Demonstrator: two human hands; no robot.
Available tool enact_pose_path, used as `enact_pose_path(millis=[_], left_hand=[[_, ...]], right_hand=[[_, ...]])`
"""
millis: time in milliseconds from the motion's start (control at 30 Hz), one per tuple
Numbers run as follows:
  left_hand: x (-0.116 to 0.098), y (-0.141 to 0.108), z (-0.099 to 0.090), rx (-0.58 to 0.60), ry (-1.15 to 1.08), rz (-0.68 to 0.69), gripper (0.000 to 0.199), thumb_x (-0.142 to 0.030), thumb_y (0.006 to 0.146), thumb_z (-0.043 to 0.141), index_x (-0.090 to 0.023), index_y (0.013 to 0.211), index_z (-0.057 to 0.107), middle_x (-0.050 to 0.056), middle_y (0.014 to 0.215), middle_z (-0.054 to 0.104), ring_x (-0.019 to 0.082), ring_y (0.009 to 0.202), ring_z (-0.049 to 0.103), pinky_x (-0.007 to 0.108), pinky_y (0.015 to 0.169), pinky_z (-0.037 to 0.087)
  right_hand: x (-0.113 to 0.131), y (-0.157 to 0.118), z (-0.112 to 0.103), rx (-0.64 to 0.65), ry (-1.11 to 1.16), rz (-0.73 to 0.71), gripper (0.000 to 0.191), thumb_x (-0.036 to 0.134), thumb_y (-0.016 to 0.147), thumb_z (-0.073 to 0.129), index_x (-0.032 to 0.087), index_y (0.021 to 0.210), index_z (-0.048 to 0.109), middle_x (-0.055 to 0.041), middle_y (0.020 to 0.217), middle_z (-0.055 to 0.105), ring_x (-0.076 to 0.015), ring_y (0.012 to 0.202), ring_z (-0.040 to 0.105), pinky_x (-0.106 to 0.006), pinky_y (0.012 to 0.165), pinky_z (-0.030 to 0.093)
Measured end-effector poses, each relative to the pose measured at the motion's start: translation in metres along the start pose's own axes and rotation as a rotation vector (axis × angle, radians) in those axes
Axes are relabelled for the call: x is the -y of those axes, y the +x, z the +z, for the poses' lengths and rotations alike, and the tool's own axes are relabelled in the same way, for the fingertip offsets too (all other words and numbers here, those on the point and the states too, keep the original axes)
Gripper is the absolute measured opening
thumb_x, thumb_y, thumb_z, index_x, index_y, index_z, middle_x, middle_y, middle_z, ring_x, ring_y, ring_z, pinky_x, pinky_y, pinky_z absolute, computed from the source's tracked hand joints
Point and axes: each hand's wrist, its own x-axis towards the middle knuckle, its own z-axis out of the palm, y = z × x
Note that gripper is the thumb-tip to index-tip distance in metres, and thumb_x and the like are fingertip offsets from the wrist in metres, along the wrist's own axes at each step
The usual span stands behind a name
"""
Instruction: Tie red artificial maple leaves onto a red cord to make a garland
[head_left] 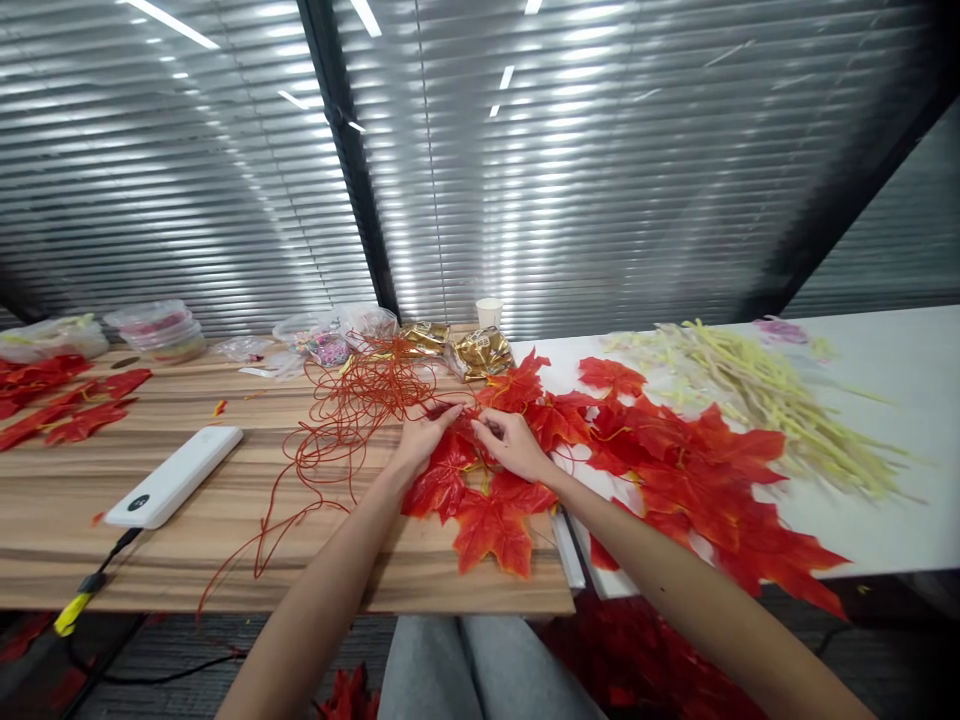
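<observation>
Close together at the middle of the table, my left hand and my right hand are both closed in a pinch. Thin red cord runs from a loose tangle on the left to my fingertips. Just under the hands lie red artificial maple leaves with orange-yellow edges. The exact spot where the fingers meet the cord and leaf stems is small and partly hidden. More maple leaves, joined in a garland, spread from my right hand across the white table.
A white power bank with a cable lies left on the wooden table. Behind stand plastic tubs, gold foil packets and a paper cup. Yellow strips lie on the white table. Leaves also lie far left.
</observation>
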Motion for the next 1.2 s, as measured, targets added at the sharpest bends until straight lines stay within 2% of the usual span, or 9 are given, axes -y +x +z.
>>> enact_pose_path(millis=[267, 467, 633, 800, 1067, 1200], left_hand=[[0.001, -0.001, 0.008, -0.107, -0.128, -0.069, 0.021, -0.019, 0.047, 0.076, -0.013, 0.066, 0.068, 0.003, 0.065, 0.067, 0.013, 0.063, 0.059, 0.027, 0.068, 0.046], [0.006, 0.000, 0.011, -0.191, -0.214, -0.117, 0.022, -0.013, 0.044, 0.077, -0.012, 0.063, 0.066, 0.002, 0.061, 0.065, 0.012, 0.059, 0.058, 0.027, 0.067, 0.046], [0.006, 0.004, 0.010, -0.216, -0.270, -0.216, 0.016, -0.006, 0.049, 0.074, -0.014, 0.060, 0.064, 0.001, 0.058, 0.064, 0.014, 0.069, 0.061, 0.028, 0.074, 0.047], [0.006, 0.007, 0.008, -0.240, -0.300, -0.228, 0.017, -0.002, 0.054, 0.069, -0.014, 0.066, 0.066, 0.002, 0.059, 0.064, 0.015, 0.071, 0.062, 0.028, 0.076, 0.048], [0.003, 0.005, 0.007, -0.239, -0.340, -0.189, 0.025, 0.006, 0.053, 0.064, -0.013, 0.069, 0.067, 0.000, 0.056, 0.064, 0.011, 0.060, 0.059, 0.024, 0.069, 0.047], [0.001, 0.004, 0.011, -0.284, -0.347, -0.238, 0.025, 0.009, 0.055, 0.059, -0.013, 0.064, 0.066, -0.001, 0.054, 0.063, 0.009, 0.054, 0.057, 0.021, 0.064, 0.046]], right_hand=[[-0.003, 0.002, 0.001, 0.001, -0.049, -0.026, 0.026, 0.027, 0.082, 0.041, 0.016, 0.058, 0.043, 0.0037, 0.054, 0.039, -0.0076, 0.050, 0.032, -0.021, 0.049, 0.025], [-0.006, 0.003, 0.001, 0.013, -0.071, -0.043, 0.025, 0.025, 0.080, 0.042, 0.016, 0.056, 0.042, 0.0041, 0.052, 0.038, -0.0072, 0.048, 0.031, -0.020, 0.048, 0.025], [-0.001, 0.003, 0.001, 0.006, -0.108, -0.062, 0.025, 0.022, 0.078, 0.042, 0.016, 0.054, 0.041, 0.0046, 0.050, 0.037, -0.0068, 0.046, 0.030, -0.020, 0.047, 0.024], [0.001, 0.004, 0.003, -0.007, -0.141, -0.084, 0.024, 0.020, 0.077, 0.042, 0.016, 0.054, 0.043, 0.0040, 0.051, 0.039, -0.0069, 0.046, 0.032, -0.020, 0.047, 0.024], [-0.005, 0.004, 0.005, -0.012, -0.153, -0.123, 0.020, 0.018, 0.075, 0.043, 0.016, 0.055, 0.043, 0.0047, 0.050, 0.039, -0.0067, 0.045, 0.032, -0.020, 0.047, 0.025], [-0.006, 0.004, 0.005, -0.018, -0.151, -0.134, 0.019, 0.017, 0.073, 0.044, 0.017, 0.054, 0.044, 0.0052, 0.048, 0.038, -0.0067, 0.045, 0.033, -0.019, 0.048, 0.026]])
